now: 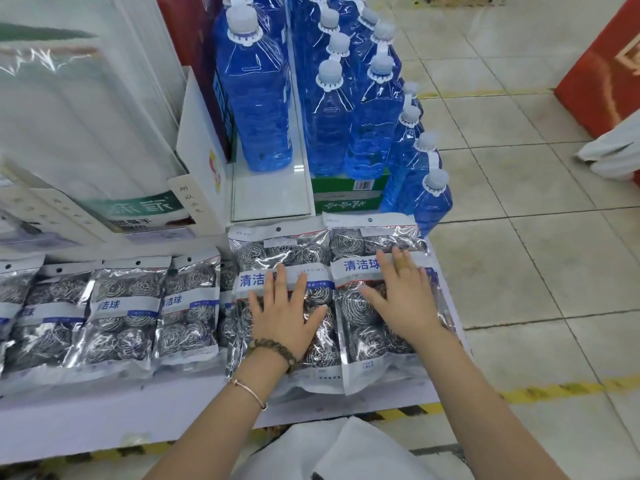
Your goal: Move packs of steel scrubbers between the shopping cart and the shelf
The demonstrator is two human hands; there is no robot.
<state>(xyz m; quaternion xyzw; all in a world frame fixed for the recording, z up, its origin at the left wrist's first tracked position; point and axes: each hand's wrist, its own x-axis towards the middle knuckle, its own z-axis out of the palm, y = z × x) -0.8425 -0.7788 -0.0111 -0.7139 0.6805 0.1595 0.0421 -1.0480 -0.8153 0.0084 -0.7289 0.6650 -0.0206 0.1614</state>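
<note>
Two clear packs of steel scrubbers lie side by side at the right end of a low white shelf (104,420). My left hand (285,315) rests flat with spread fingers on the left pack (277,251). On the right pack (360,341) my right hand (403,296) lies flat, fingers straight. Several more scrubber packs (121,306) stand in a row to the left along the shelf. No shopping cart is in view.
Tall blue liquid bottles (259,109) stand behind the packs, and more of them reach down to the floor at right. White boxed goods (86,133) fill the upper left. Tiled floor (536,254) with a yellow-black stripe lies to the right, beside a red stand (609,64).
</note>
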